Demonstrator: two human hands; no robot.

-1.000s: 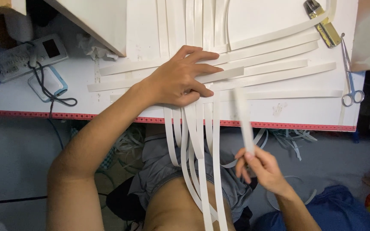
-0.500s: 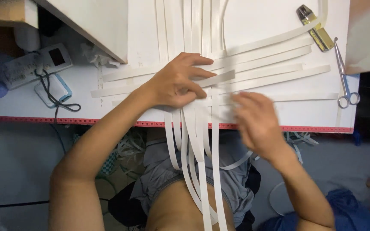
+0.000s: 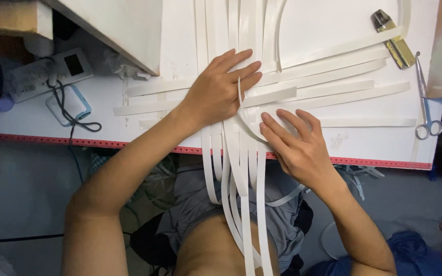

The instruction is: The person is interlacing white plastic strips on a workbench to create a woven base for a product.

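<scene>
hanging strips (image 3: 241,204): i see long white bands running lengthwise toward me, dropping over the table edge.
right hand (image 3: 295,145): fingers spread flat, gripping nothing, tips resting on a crosswise strip (image 3: 364,122).
left hand (image 3: 221,92): palm down, fingers extended, pinning the woven crossing.
curled strip (image 3: 240,102): arcs upward between both hands.
crosswise bands (image 3: 333,76): long axis left-right, fanning rightward.
scissors (image 3: 425,107): far right, well apart.

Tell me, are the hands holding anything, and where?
Neither grips anything. The left hand presses flat on the crossing white strips; the right hand rests fingers on a curled strip.
</scene>
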